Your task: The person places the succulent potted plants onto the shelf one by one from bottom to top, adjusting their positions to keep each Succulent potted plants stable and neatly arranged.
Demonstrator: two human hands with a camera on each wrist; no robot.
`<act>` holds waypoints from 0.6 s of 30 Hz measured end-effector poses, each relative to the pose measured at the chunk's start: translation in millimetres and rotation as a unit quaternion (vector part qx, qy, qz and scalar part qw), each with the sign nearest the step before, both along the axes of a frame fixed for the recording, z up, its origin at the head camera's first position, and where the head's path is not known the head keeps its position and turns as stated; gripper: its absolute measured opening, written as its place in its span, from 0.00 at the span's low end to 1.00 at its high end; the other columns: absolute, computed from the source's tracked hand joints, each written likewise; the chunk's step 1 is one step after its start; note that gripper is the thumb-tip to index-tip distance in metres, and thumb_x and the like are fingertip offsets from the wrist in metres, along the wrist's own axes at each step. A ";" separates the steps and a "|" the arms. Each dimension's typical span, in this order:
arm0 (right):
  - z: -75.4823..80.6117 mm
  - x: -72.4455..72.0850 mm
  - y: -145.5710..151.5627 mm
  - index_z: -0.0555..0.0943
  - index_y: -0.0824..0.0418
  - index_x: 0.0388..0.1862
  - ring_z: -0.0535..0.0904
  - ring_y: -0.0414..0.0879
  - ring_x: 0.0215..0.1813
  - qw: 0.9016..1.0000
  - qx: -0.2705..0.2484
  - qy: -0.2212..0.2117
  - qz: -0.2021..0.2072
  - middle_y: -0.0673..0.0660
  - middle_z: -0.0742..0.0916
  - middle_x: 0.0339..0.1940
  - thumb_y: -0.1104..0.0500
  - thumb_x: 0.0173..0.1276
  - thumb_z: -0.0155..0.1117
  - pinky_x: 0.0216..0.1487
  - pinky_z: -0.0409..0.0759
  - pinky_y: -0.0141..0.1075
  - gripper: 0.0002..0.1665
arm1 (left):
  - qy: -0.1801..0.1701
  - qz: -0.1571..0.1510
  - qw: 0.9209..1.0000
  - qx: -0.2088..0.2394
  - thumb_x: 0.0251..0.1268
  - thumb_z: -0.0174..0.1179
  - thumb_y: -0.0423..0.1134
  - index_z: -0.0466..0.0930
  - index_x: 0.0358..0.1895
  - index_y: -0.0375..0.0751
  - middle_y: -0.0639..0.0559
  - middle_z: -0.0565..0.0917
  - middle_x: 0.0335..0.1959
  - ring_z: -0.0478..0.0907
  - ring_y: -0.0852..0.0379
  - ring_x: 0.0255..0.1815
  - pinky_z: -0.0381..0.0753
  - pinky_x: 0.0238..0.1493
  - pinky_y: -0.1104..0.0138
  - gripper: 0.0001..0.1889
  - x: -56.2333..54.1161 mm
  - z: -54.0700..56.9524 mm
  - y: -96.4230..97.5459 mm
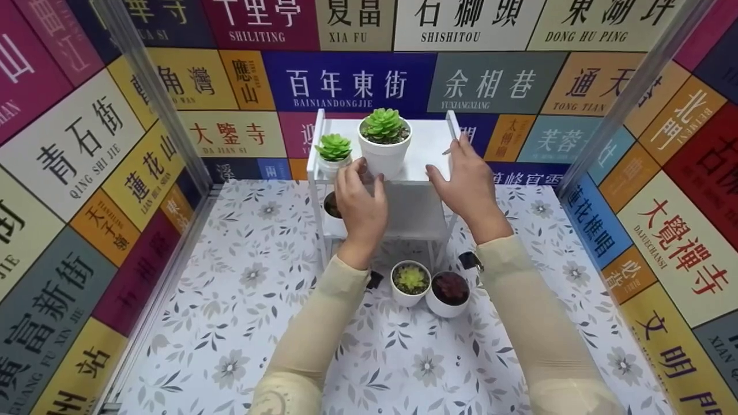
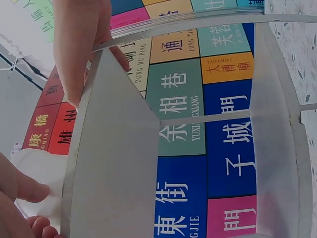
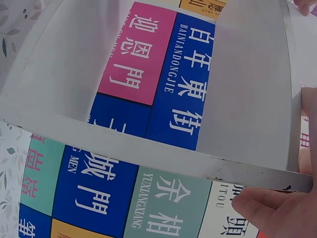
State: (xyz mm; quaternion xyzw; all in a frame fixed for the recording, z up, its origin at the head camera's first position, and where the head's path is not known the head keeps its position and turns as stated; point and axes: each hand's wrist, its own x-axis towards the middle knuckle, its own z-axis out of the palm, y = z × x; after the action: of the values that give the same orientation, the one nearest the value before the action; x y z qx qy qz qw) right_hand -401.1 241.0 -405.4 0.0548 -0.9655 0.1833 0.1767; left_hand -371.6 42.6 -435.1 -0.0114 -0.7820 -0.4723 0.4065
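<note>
A white shelf rack (image 1: 429, 151) stands in front of me. On its top board, a larger potted succulent (image 1: 383, 151) stands beside a smaller potted succulent (image 1: 334, 148) at the left end. My left hand (image 1: 363, 204) reaches up to the two pots, fingers bent and thumb at the front of the larger white pot (image 2: 42, 171); its fingers partly cover the smaller pot. With thumb over the front edge and fingers along the right rail, my right hand (image 1: 468, 187) grips the rack's upper right corner. The right wrist view has these fingers (image 3: 262, 201) beside the rail.
On the lower shelf's left, a dark plant pot (image 1: 332, 206) is partly behind my left hand. A yellow-green potted succulent (image 1: 410, 282) and a dark red potted plant (image 1: 448, 294) stand on the floral cloth (image 1: 248, 323) before the rack. Sign-printed panels (image 1: 351, 78) surround the table.
</note>
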 end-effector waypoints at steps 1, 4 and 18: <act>0.1 -0.1 -0.2 0.59 0.71 0.84 0.59 0.62 0.87 1.000 0.001 0.000 0.001 0.66 0.59 0.88 0.33 0.78 0.55 0.85 0.61 0.54 0.54 | 0.003 0.001 1.000 0.000 0.65 0.71 0.32 0.81 0.58 0.33 0.41 0.82 0.49 0.80 0.47 0.53 0.81 0.60 0.59 0.19 0.2 -0.8 -0.6; 0.2 -0.7 -0.4 0.59 0.71 0.84 0.60 0.62 0.86 1.000 0.005 0.001 0.002 0.67 0.59 0.88 0.33 0.78 0.55 0.85 0.63 0.54 0.54 | 0.015 0.002 1.000 -0.006 0.64 0.72 0.32 0.81 0.56 0.33 0.42 0.83 0.48 0.80 0.47 0.52 0.80 0.59 0.59 0.19 1.6 -3.8 -2.2; 0.9 -1.3 -1.3 0.60 0.72 0.84 0.60 0.62 0.86 1.000 0.000 0.003 -0.003 0.67 0.60 0.88 0.34 0.78 0.56 0.85 0.62 0.54 0.53 | 0.072 -0.059 0.996 0.002 0.60 0.72 0.30 0.83 0.52 0.33 0.44 0.84 0.44 0.79 0.48 0.48 0.81 0.53 0.62 0.17 25.5 -32.9 -3.2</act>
State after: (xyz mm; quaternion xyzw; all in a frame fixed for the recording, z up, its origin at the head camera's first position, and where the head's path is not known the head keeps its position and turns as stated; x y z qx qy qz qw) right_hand -402.3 239.7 -404.5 0.0520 -0.9650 0.1829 0.1805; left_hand -346.1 39.4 -468.0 -0.0904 -0.7476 -0.4951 0.4334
